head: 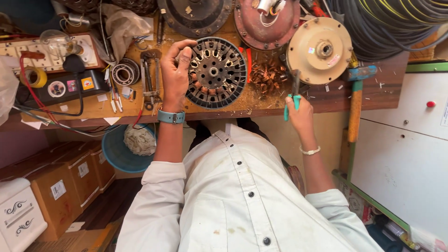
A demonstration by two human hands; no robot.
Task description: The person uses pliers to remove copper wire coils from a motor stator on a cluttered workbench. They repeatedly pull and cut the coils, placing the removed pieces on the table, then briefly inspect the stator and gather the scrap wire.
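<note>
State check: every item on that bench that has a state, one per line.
left hand: gripping the rim of the stator
stator: flat on the bench, slots mostly bare
right hand: closed on the cutters
cutters: held upright, tip up
copper wire scraps: loose pile beside the stator
cream motor cover: lying on the bench
hammer: lying at the bench edge, untouched

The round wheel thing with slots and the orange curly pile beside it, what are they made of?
The slotted motor stator, steadied by the left hand, looks like dull grey steel, stacked in thin layers at its rim. The curly wire pile looks like copper: shiny reddish-orange strands.
</note>
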